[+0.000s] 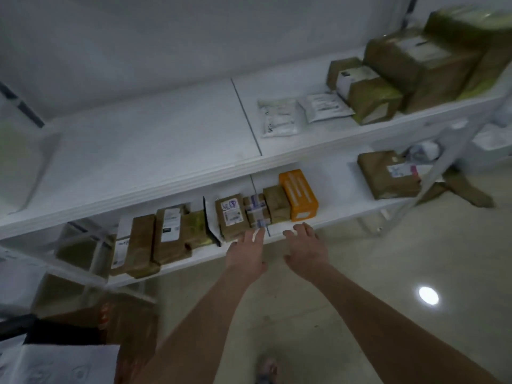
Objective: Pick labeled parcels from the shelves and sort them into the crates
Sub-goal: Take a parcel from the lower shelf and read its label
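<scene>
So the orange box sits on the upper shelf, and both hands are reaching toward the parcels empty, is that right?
Not quite. The head view shows the orange box on the lower shelf, beside brown parcels, not on the upper shelf. The left hand and right hand do reach toward the parcels empty.

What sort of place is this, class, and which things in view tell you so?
Probably a parcel storeroom or sorting depot: white shelves hold brown labelled parcels, an orange box and white mailer bags.
</scene>
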`<state>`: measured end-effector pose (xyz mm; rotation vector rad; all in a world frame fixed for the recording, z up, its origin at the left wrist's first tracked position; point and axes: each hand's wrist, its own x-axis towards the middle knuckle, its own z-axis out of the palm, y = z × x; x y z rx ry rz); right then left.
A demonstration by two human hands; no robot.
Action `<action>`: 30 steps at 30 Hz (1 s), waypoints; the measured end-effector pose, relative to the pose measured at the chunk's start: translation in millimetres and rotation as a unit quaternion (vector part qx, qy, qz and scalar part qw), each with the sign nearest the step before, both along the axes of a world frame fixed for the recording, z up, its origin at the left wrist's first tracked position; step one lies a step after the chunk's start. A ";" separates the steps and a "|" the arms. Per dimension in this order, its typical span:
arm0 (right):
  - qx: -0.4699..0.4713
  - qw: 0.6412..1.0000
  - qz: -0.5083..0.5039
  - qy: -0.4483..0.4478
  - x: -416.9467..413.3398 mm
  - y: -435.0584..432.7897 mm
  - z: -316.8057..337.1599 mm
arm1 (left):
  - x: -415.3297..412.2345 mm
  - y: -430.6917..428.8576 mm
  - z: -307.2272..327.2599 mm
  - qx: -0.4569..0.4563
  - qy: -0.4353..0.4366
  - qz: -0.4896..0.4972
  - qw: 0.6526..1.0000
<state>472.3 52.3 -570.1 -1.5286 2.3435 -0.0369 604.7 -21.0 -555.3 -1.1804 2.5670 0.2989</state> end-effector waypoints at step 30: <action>-0.011 0.965 -0.047 -0.258 -306.5 -184.6 -272.6 | -315.7 -155.5 -270.5 0.063 0.105 0.214 0.969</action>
